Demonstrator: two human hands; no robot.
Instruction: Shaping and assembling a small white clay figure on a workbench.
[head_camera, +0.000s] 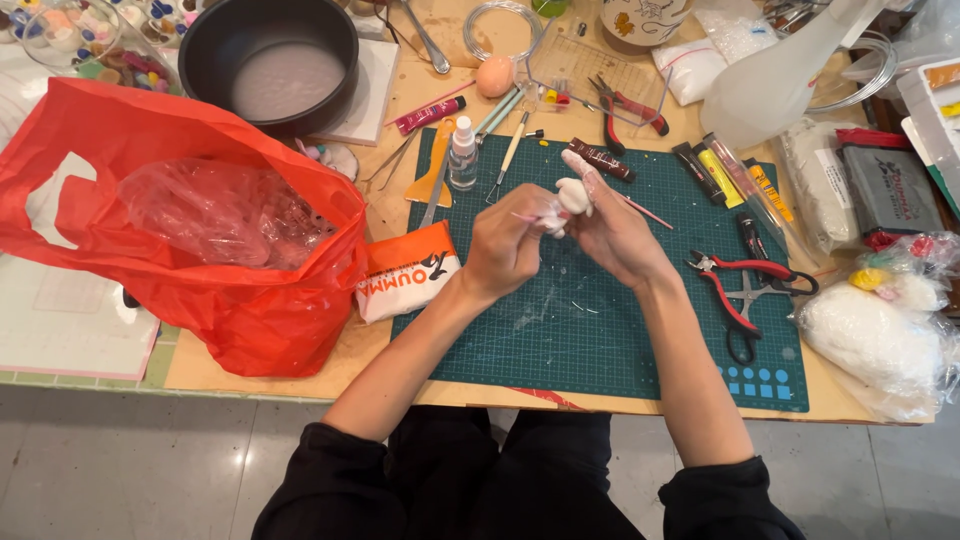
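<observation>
both forearms are stretched forward from the black sleeves and are brought together above the green cutting mat (600, 330), which is laid on the bench (300, 385). the left hand (510, 245) is curled narrow, with the fingertips pinched on a small white clay piece (572, 195) and what seems a thin pink stick. the right hand (612, 232) is turned with its palm to the left; its fingers are half closed around the same white clay piece, and one finger is pointed up. the piece is held between the two hands, above the upper middle of the mat, and it is not touching the mat.

on the right part of the mat, two pliers with red handles (735, 280) are seen, lying just beside each other. a third pair (630, 105) is lying further back, beyond the mat. one small spray bottle (462, 152) is standing at the upper edge of the mat. one orange plastic bag (200, 210) is lying at the left, with a clear bag inside it. one black round pan (270, 60) is placed behind the bag.
</observation>
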